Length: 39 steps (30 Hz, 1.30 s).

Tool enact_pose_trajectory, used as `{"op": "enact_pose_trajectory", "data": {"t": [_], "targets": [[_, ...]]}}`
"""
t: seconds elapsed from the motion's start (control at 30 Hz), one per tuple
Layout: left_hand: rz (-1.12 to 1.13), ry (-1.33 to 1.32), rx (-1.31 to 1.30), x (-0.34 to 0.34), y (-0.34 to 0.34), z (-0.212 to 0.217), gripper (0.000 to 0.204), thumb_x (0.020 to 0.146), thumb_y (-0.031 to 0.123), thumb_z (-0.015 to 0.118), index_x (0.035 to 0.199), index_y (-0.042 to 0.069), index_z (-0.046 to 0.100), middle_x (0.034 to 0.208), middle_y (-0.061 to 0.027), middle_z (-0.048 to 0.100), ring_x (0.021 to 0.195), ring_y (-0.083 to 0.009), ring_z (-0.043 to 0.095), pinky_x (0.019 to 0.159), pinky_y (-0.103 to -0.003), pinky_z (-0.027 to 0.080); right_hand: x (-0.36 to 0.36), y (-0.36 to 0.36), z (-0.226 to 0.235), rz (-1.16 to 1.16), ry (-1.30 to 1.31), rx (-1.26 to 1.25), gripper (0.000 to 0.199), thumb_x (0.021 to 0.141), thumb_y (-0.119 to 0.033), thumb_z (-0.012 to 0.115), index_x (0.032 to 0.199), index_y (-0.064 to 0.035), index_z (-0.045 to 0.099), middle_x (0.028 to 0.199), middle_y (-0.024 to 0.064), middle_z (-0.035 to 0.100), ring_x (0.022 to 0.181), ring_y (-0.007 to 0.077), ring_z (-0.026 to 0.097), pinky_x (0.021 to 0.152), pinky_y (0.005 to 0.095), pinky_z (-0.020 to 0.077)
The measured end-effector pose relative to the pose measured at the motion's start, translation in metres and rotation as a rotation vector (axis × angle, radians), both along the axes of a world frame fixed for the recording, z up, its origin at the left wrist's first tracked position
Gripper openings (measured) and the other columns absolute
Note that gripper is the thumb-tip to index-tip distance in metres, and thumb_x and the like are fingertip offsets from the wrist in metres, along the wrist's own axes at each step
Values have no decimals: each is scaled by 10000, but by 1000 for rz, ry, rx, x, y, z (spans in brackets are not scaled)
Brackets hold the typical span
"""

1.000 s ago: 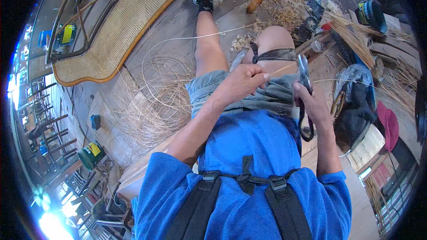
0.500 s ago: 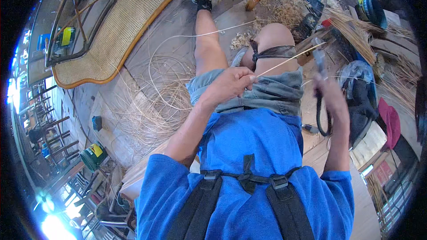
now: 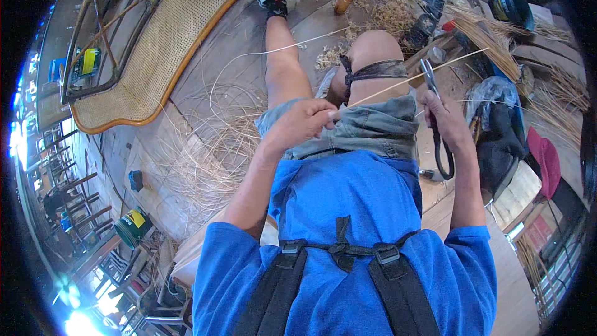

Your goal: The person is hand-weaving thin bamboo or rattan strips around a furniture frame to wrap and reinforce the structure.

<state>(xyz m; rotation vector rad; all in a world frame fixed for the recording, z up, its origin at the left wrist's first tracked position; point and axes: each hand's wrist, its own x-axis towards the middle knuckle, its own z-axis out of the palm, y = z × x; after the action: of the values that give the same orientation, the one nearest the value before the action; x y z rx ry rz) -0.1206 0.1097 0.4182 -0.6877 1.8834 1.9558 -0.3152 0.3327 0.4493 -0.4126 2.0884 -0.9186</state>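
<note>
The left hand (image 3: 306,122) holds a pale strip (image 3: 380,93).

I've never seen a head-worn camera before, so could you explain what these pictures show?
There is no machine here: the left hand and right hand are a person's own, bare. The view comes from the left of two wide fisheye cameras worn on the head, looking down, so straight edges bend near the rim. The left hand holds a thin pale strip; the right holds a metal-headed, black-handled tool. On the floor lie loose strands and shavings. A woven panel shows at upper left.
</note>
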Motion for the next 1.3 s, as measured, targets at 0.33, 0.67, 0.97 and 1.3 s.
{"op": "enact_pose_trajectory", "data": {"t": [0.33,0.67,0.97,1.3], "targets": [[55,-56,91,-22,6,8,251,899,283,485,939,67,608,706,45,514,547,-29,435,493,-173,379,33,1,11,237,178,115,437,868,-411,461,918,15,546,711,128,560,667,221,545,630,348,416],[-87,49,-10,-31,14,12,244,901,243,480,984,53,609,768,30,563,609,-26,487,520,-162,390,19,-5,4,153,-15,10,443,883,-443,454,863,-8,538,661,18,488,598,129,473,554,281,387],[-29,-68,120,-29,5,6,256,909,240,452,1026,42,562,748,31,553,566,-37,505,496,-165,401,10,25,-23,-27,-73,15,369,903,-372,456,819,-28,563,587,-5,464,522,92,453,493,247,371],[47,-84,225,-36,8,-2,219,878,184,459,943,12,577,707,-3,582,505,-68,526,450,-193,397,36,86,-51,-356,-74,112,378,849,-384,533,736,-23,526,599,23,495,522,111,490,494,270,408]]}}
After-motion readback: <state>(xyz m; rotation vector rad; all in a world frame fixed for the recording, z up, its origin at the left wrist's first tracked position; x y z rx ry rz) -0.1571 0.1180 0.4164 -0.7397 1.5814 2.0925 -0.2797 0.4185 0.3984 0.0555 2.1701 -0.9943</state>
